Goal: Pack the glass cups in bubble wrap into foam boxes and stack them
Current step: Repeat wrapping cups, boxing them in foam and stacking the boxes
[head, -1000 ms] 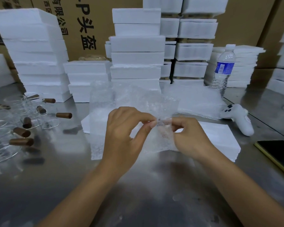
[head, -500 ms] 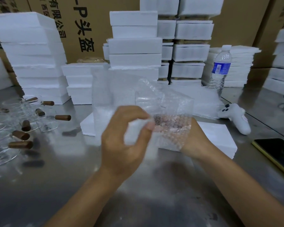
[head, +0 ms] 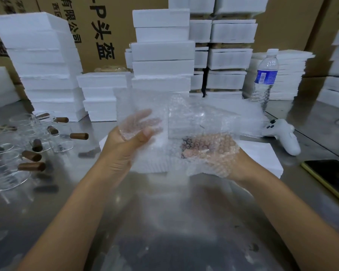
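Hands hold one bubble wrap bag (head: 184,118) up between them: the left hand (head: 123,146) pinches its edge with thumb over fingers, the right hand (head: 219,153) is sheathed in it, its finger pose unclear. No cup seems wrapped yet. Bare glass cups (head: 30,155) wait left of the left hand on the surface (head: 164,222); stacked foam boxes (head: 160,51) stand beyond.

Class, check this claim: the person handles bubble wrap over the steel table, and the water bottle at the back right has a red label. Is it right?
No. The head view shows the water bottle has a blue label, not red. The rest stands: the left hand and right hand handle bubble wrap over the steel table.
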{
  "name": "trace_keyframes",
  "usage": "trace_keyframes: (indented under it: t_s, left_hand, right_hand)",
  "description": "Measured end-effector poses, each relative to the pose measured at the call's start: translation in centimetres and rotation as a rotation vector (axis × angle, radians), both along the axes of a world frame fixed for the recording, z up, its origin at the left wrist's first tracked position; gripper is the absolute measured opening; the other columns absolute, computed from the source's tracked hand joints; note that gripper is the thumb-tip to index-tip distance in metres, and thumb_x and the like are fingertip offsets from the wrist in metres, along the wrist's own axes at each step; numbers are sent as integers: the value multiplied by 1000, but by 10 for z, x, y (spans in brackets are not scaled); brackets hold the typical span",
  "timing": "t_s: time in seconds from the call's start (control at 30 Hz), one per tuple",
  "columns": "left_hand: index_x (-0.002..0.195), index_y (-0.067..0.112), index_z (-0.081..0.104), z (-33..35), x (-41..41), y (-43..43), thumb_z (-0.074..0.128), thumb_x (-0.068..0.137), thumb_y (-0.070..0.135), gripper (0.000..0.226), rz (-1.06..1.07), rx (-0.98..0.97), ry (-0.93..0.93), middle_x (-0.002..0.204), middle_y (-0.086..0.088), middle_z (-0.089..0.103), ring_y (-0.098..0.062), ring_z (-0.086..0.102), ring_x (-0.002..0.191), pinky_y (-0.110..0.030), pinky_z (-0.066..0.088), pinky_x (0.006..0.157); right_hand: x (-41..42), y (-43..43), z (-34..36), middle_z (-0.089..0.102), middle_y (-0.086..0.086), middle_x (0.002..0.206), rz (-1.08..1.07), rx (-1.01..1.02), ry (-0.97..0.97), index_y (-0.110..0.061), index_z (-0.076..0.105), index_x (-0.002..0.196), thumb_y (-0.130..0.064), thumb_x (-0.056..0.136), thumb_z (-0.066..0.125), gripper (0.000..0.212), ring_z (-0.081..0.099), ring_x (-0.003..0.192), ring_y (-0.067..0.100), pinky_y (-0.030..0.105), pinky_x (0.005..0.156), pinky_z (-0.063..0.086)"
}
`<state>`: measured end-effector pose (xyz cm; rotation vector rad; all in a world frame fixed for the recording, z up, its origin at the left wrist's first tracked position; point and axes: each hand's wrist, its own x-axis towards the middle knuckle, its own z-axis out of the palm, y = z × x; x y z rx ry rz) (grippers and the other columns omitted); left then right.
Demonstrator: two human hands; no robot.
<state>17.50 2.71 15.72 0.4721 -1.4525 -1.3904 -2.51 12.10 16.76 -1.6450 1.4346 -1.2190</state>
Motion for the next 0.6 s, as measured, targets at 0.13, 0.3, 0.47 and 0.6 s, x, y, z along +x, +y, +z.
trace_keyframes:
  t_s: [0.13, 0.3, 0.47, 0.6]
  left_hand:
    - [106, 25, 72, -4, -7, 7, 93, 35, 52, 78, -2, 97, 38, 115, -5, 70, -24, 66, 108, -44, 48, 100]
    - [129, 14, 57, -3, -10, 16, 94, 31, 50, 110, -45, 230, 47, 117, -8, 69, -25, 65, 110, -44, 49, 96]
    - [135, 15, 51, -3, -11, 18, 93, 25, 53, 124, -80, 276, -6, 122, -7, 67, -24, 64, 112, -42, 51, 95]
    - [132, 15, 54, -4, -12, 17, 93, 26, 52, 119, -84, 299, 11, 119, -7, 68, -24, 64, 111, -42, 52, 92]
  right_hand:
    - [2, 0, 2, 44, -3, 27, -3, 98, 39, -12, 48, 23, 29, 81, 43, 71, 48, 35, -8, 6, 45, 38]
    - [-3, -1, -5, 43, -13, 46, -2, 103, 38, -19, 45, 49, 24, 83, 47, 54, 44, 35, -9, 4, 43, 36]
    - [3, 4, 3, 34, -9, 20, 100, 219, -26, -21, 29, 11, 27, 85, 36, 88, 43, 31, -13, 4, 45, 37]
    - [9, 2, -1, 54, -14, 37, 130, 35, -86, -30, 60, 30, 24, 84, 41, 79, 51, 39, -10, 4, 42, 37]
